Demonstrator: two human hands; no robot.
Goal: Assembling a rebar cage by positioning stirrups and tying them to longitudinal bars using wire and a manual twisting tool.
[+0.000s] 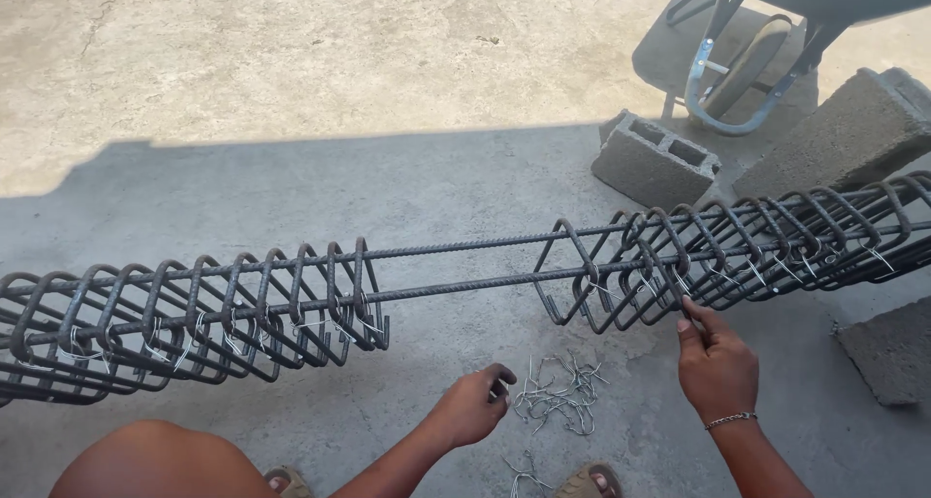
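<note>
Floor [291, 71]: bare concrete, sunlit at the top, in shade from the middle down.
Cage [465, 265]: long steel bars run left to right across the view above the floor, with square stirrups threaded on them.
Left stirrups [194, 314]: a close-packed bunch on the left part of the bars, several already bound with thin wire.
Right stirrups [737, 251]: a second bunch on the right part, leaning; the stretch of bars between the two bunches is bare.
Wheelbarrow [756, 52]: top right, wheel and frame in view, in the sun.
Blocks [655, 159]: a hollow concrete block lies behind the cage, a larger one props the cage's right end, a third sits at the right edge.
Right hand [716, 362]: raised to the lower edge of the right bunch, fingers closed, thumb and forefinger pinching at a stirrup; a thin bracelet on the wrist.
Left hand [475, 401]: low over the floor, fingers curled, tips at the edge of the wire pile; whether it grips a piece I cannot tell.
Wire ties [562, 396]: a loose heap of short bent pieces on the floor between the hands, below the bare stretch of bars.
Sandals [592, 481]: toes show at the bottom edge.
</note>
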